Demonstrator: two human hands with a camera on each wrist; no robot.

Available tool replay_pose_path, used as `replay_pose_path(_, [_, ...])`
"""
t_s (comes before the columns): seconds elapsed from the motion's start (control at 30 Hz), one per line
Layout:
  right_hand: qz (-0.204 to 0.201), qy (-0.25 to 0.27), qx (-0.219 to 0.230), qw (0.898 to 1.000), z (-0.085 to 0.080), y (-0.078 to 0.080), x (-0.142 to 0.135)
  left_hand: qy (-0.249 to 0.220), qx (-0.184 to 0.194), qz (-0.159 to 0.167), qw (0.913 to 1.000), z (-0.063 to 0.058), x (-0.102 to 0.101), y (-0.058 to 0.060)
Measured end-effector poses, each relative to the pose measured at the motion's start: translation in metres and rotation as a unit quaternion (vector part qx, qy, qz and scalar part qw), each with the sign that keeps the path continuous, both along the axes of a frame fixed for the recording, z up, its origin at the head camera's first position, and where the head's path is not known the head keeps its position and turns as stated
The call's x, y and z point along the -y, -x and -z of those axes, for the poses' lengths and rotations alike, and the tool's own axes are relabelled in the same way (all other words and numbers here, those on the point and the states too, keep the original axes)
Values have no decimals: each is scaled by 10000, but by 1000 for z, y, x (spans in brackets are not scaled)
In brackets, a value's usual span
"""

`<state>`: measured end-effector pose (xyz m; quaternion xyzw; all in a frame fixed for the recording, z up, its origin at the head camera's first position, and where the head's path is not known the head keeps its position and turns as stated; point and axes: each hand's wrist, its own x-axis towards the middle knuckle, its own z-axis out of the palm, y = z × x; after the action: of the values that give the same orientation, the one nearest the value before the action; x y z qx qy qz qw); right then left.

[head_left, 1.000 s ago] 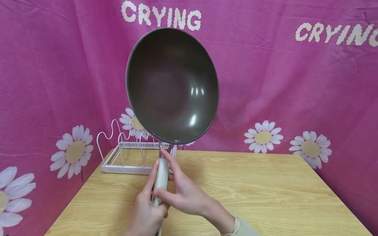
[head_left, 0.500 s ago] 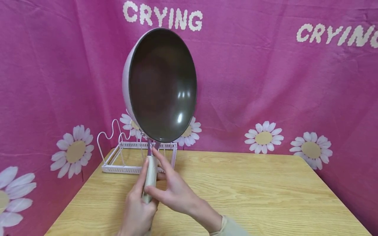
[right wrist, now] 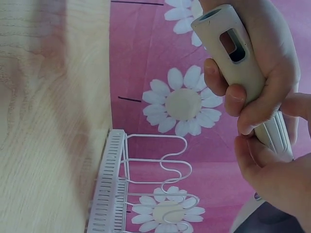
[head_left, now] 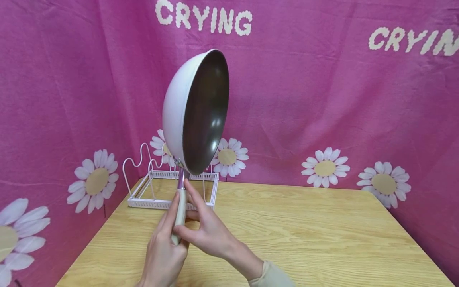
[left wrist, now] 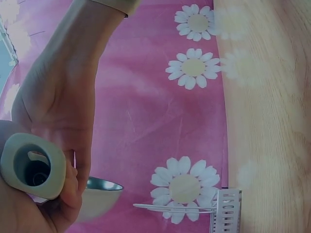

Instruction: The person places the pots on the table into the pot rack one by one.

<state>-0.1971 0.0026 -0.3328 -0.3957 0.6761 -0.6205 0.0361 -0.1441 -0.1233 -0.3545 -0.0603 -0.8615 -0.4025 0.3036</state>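
Note:
A wok (head_left: 175, 107), pale outside and dark inside, is held upright above the table with its inside turned to the right. Its cream handle (right wrist: 238, 53) points down, and a hole shows near the handle's end. My left hand (head_left: 165, 251) grips the lower handle, fingers wrapped round it in the right wrist view. Higher up, my right hand (head_left: 213, 231) holds the same handle between thumb and fingers, with the index finger stretched toward the metal neck (head_left: 181, 178). The handle's open end (left wrist: 34, 167) faces the left wrist camera.
Behind the hands, a white wire rack (head_left: 154, 203) with curved dividers stands at the table's back left; the wok's handle partly hides it. The wooden table (head_left: 305, 235) ends at a pink cloth (head_left: 287, 99) printed with daisies.
The wok has turned about its handle, so its inside faces right and more of the pale outside shows. Both hands have shifted a little left, still holding the handle.

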Motion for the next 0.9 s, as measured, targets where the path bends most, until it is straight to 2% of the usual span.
replay_pose_path(0.27, [-135,53,73,9999,4,4,2,235,-173,-210,9994,6,0,3])
replay_pose_path(0.5, [-212,12,215,9995,2,5,5,501,-486,-491,9964,10,0,7])
replay_pose_path(0.9, [-276,2,415,9988,12,10,8,541,-242,-511,9969,13,3,5])
